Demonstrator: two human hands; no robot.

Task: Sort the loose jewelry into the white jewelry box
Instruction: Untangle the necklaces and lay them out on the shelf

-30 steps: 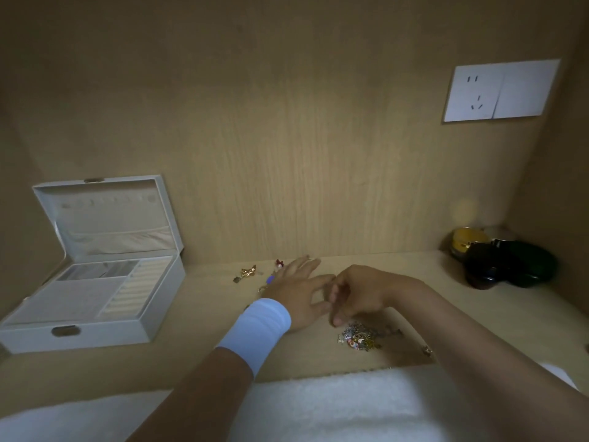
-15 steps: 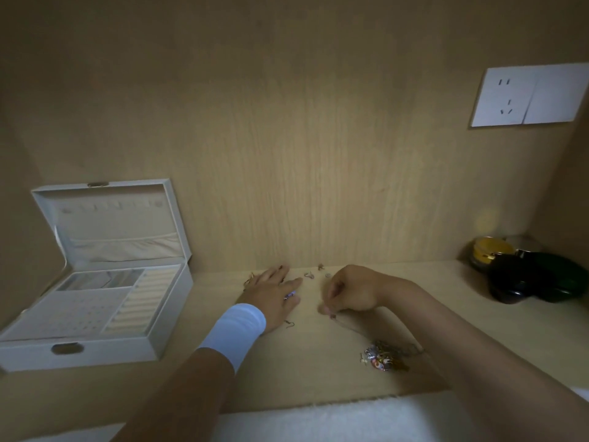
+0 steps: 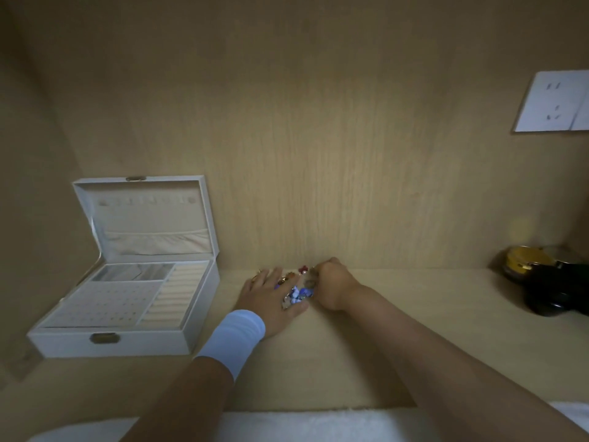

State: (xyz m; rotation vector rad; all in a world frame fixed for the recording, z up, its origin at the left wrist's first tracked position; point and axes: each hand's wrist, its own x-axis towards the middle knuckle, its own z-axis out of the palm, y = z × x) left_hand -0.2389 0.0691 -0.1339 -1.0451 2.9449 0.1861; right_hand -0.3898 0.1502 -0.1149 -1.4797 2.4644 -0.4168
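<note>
The white jewelry box (image 3: 143, 344) stands open at the left of the wooden shelf, its lid upright and its ring rolls and earring panel showing. My left hand (image 3: 269, 296), with a pale blue wristband, lies flat on the shelf with fingers stretched toward the back wall. A blue and silver jewelry cluster (image 3: 299, 295) sits at its thumb side. Small orange (image 3: 288, 276) and red (image 3: 302, 268) pieces lie by its fingertips. My right hand (image 3: 331, 283) is just to the right, fingers curled and pinching a small dark piece at the cluster.
Dark round containers (image 3: 554, 288) and a yellow-lidded jar (image 3: 522, 261) stand at the far right of the shelf. A white wall socket (image 3: 551, 105) is on the back panel at upper right. A white towel (image 3: 302, 425) lies along the front edge.
Both hands have moved back toward the rear wall and closer together. Loose pieces are now gathered between them, and the colourful cluster near the front edge is no longer there.
</note>
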